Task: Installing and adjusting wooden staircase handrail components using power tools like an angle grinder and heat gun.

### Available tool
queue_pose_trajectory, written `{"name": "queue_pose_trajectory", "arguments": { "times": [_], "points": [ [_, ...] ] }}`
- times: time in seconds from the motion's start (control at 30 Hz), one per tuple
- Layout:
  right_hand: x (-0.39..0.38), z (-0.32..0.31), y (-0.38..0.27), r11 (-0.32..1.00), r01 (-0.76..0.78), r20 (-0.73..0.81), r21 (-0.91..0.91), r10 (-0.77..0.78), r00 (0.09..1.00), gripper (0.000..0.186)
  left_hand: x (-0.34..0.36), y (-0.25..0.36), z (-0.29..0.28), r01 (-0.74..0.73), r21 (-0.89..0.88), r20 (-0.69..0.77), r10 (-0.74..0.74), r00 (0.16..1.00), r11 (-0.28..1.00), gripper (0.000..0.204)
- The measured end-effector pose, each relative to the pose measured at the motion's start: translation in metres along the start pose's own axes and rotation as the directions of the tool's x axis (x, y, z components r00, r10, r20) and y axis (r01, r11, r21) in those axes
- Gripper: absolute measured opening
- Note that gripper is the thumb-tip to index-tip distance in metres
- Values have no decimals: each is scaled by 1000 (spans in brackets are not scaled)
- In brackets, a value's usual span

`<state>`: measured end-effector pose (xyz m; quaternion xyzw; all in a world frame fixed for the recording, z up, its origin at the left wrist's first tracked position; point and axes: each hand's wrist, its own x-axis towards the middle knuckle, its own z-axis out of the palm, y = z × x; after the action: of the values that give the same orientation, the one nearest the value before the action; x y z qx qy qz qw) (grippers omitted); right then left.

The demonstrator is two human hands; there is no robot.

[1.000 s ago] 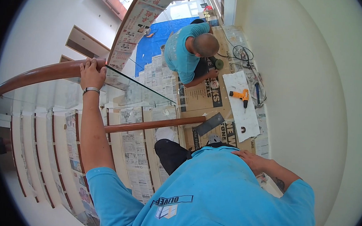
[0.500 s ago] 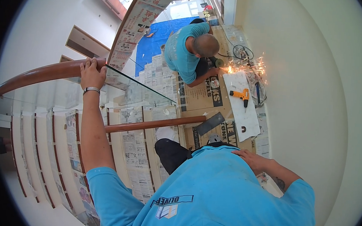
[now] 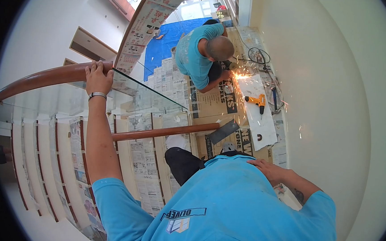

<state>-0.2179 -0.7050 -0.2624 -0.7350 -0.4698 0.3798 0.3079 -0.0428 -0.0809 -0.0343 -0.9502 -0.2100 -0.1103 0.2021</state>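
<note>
My left hand [image 3: 98,79] grips the end of a curved brown wooden handrail [image 3: 48,75], beside the top of a clear glass panel [image 3: 145,99]. My right hand [image 3: 265,169] rests at my waist on my blue shirt, fingers fairly straight, holding nothing visible. Below, a straight brown rail [image 3: 163,131] lies across the paper-covered steps, its end beside a dark flat plate [image 3: 223,131]. A crouching co-worker in blue [image 3: 193,58] has a hand low by a burst of bright sparks [image 3: 241,76]; the tool there is hard to make out. An orange drill [image 3: 259,101] lies on a white board [image 3: 262,130].
Cardboard [image 3: 209,108] covers the landing below. A blue tarp [image 3: 153,50] is beyond the steps, and black cable [image 3: 259,55] coils near the co-worker. A curved cream wall [image 3: 317,129] bounds the right side, and a newspaper-covered balustrade [image 3: 136,36] rises above.
Sparks appeared at the co-worker's hands and now spray further downward over the white board and toward the wall. My hands and body have stayed in place.
</note>
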Motion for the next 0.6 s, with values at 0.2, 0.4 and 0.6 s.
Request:
{"name": "queue_pose_trajectory", "arguments": {
  "times": [0.2, 0.4, 0.6],
  "points": [
    [-1, -1, -1, 1000, -15, 23, -5, 15, 1000, 115, -1, 1, -1, 3, -10, 1, -3, 1000, 1000, 62],
    [-2, -1, -3, 1000, -27, 20, 11, 27, 999, 112, 0, 1, 2, 7, -16, -2, -7, 1000, 1000, 62],
    [-3, -2, -4, 999, -25, 16, 24, 24, 1000, 112, 1, -1, 6, 7, -7, -17, -7, 1000, 1000, 62]
  ]
}}
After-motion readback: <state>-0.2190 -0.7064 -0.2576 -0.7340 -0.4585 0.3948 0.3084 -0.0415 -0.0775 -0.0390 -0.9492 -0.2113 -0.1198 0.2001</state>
